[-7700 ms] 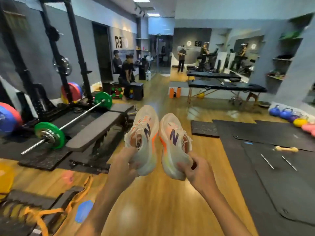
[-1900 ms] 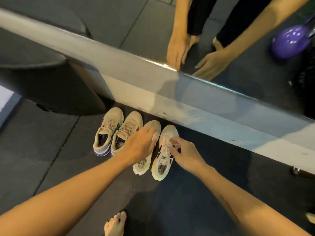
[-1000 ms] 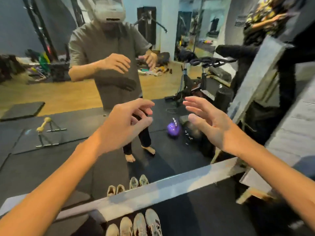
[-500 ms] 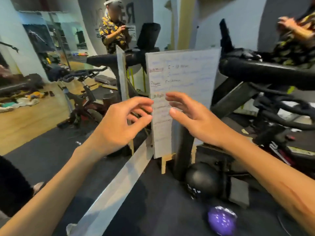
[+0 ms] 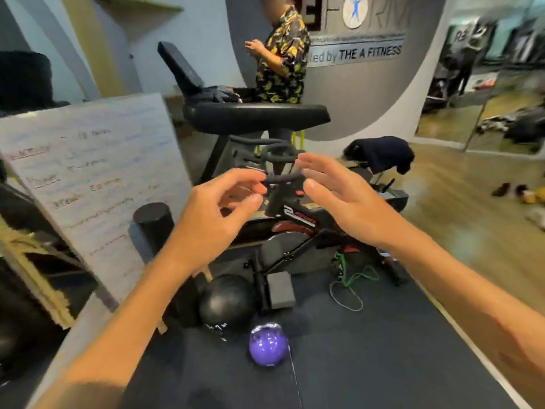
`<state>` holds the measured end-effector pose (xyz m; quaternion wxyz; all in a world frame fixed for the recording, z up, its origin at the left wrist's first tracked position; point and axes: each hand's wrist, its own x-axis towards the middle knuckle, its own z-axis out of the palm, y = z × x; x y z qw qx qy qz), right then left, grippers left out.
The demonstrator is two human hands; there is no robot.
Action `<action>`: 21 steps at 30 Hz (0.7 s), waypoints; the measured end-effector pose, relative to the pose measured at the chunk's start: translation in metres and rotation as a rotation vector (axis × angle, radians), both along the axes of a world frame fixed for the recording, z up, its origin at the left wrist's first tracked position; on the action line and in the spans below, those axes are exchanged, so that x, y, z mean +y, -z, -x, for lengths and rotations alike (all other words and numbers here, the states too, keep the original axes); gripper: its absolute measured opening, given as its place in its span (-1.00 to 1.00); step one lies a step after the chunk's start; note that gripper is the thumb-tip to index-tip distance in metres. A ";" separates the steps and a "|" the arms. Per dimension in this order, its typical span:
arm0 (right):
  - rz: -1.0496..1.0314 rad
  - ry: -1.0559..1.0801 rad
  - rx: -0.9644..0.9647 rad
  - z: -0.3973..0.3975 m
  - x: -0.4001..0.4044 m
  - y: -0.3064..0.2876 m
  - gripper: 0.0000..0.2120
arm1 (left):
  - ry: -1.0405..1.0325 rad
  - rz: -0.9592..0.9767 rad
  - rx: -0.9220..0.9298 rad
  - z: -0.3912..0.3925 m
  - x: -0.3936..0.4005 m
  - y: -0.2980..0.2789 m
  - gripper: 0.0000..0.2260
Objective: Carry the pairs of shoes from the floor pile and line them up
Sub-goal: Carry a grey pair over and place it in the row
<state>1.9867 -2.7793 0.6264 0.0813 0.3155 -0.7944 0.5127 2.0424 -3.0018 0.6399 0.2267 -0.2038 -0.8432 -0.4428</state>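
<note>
Both my hands are raised in front of me and hold nothing. My left hand (image 5: 215, 214) has loosely curled fingers, and my right hand (image 5: 339, 196) has its fingers nearly straight, palm turned left. The lined-up shoes by the mirror are out of view. A dark pair of shoes (image 5: 508, 189) and some yellowish, blurred things (image 5: 532, 197) lie far right on the wooden floor.
An exercise bike (image 5: 290, 219) stands straight ahead, with a whiteboard (image 5: 94, 178) at left. A black ball (image 5: 227, 301) and a purple kettlebell (image 5: 267, 343) sit on the dark mat (image 5: 368, 349). A person in a patterned shirt (image 5: 280, 54) stands behind. Wooden floor (image 5: 472, 225) lies right.
Since placing the white pair beside the other pair at the mirror, my hands let go and rose empty. My view keeps swinging right, from the mirror past the whiteboard to the bike.
</note>
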 end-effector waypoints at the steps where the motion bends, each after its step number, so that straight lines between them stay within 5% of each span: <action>1: 0.005 0.051 -0.007 -0.003 0.031 0.003 -0.54 | 0.046 0.006 0.013 0.006 0.028 0.001 -0.76; 21: -0.025 0.998 -0.124 -0.039 0.500 0.043 -0.39 | 0.892 0.022 -0.162 0.175 0.524 0.048 -0.73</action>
